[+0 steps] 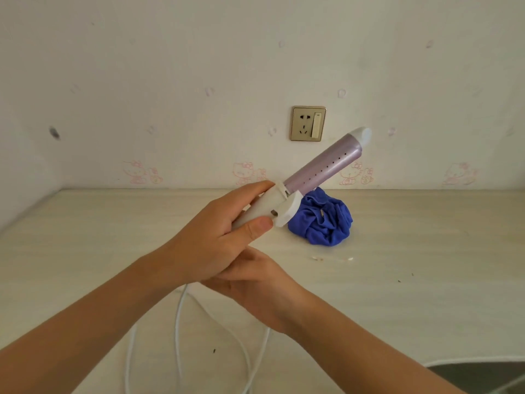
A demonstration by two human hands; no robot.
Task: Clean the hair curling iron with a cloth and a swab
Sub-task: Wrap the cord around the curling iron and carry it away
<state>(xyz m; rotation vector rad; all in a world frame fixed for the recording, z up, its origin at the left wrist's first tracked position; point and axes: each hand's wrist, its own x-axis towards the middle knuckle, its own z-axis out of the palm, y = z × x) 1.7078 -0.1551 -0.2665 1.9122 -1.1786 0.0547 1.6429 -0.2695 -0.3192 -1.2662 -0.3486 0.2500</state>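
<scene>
While the left hand (210, 237) clamps the white handle, the curling iron (312, 177) tilts up over the table (426, 237), in front of the crumpled cloth (326, 223). Right hand (255, 282) cups beneath; its grip is hidden. It looks light, rigid and smooth, so the handle seems the safest hold.

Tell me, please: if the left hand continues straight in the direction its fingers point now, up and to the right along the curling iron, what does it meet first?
Probably the blue cloth, lying bunched on the table just past the left hand. Depth is unclear, so the hand might pass over it and reach the wall.
</scene>
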